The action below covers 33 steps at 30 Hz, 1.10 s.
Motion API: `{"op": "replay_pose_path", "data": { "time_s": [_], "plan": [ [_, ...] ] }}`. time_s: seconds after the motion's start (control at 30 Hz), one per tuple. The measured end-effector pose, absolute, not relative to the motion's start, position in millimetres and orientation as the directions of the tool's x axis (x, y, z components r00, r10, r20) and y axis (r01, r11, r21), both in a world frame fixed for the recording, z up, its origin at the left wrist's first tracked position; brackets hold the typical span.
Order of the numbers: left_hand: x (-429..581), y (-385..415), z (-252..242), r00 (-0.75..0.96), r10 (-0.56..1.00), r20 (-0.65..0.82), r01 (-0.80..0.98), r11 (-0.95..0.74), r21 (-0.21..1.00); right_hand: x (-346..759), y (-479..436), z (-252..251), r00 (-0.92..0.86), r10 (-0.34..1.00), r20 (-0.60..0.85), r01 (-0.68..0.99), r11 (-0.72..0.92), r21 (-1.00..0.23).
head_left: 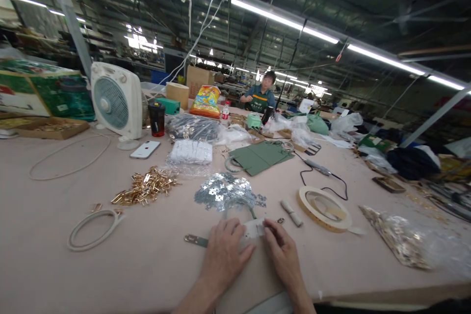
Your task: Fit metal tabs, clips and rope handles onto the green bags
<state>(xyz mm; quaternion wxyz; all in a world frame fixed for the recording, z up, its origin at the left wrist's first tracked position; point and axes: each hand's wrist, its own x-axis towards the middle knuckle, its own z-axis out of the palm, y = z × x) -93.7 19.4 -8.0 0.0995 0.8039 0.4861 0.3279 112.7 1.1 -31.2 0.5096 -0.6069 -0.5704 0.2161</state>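
A pale, flat leather-like piece [253, 229] lies on the table in front of me. My left hand [225, 248] rests on its left part, fingers lying flat over it and thumb stretched apart. The fingers of my right hand [282, 246] are closed at its right edge, thumb and forefinger pinching there. A green strap with a metal end [196, 240] sticks out left of my left hand. Just beyond both hands is a heap of thin silver metal plates [224, 190]. My hands hide much of the pale piece.
Gold-coloured metal fittings [147, 186] are piled left, near a coiled pale cord [91, 229]. Right are a small grey roll [291, 213], a tape roll [324, 208] and a corded tool [318, 167]. Green panels [261, 156], a phone [144, 149] and a fan [116, 100] stand farther back. A person [260, 95] sits opposite.
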Motion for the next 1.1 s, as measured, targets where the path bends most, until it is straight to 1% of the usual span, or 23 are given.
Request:
{"op": "replay_pose_path", "data": {
  "time_s": [0.1,0.17,0.27,0.33,0.4,0.6,0.87,1.1],
  "plan": [
    [-94,19,-8,0.309,0.855,0.418,0.7,-0.501,0.509,126,25,-30,0.434,0.843,0.318,0.406,0.133,-0.904],
    [-94,19,-7,0.301,0.861,0.409,0.693,-0.492,0.527,131,44,-28,0.479,0.808,0.343,0.418,0.134,-0.899],
    [-94,18,-6,0.29,0.869,0.401,0.689,-0.48,0.543,132,74,-26,0.397,0.84,0.371,0.469,0.161,-0.868],
    [-95,18,-5,0.286,0.873,0.394,0.686,-0.474,0.552,129,91,-28,0.316,0.876,0.366,0.514,0.166,-0.842],
    [-95,18,-5,0.282,0.879,0.386,0.685,-0.465,0.56,126,103,-32,0.277,0.895,0.35,0.55,0.151,-0.822],
    [-94,18,-8,0.262,0.89,0.374,0.682,-0.445,0.581,130,117,-46,0.277,0.912,0.302,0.605,0.079,-0.793],
    [-94,17,-8,0.27,0.879,0.393,0.706,-0.458,0.54,139,133,-38,0.202,0.96,0.193,0.664,0.01,-0.748],
    [-95,17,-1,0.297,0.878,0.375,0.717,-0.464,0.52,136,140,-41,0.254,0.956,0.146,0.673,-0.066,-0.737]
  ]
}}
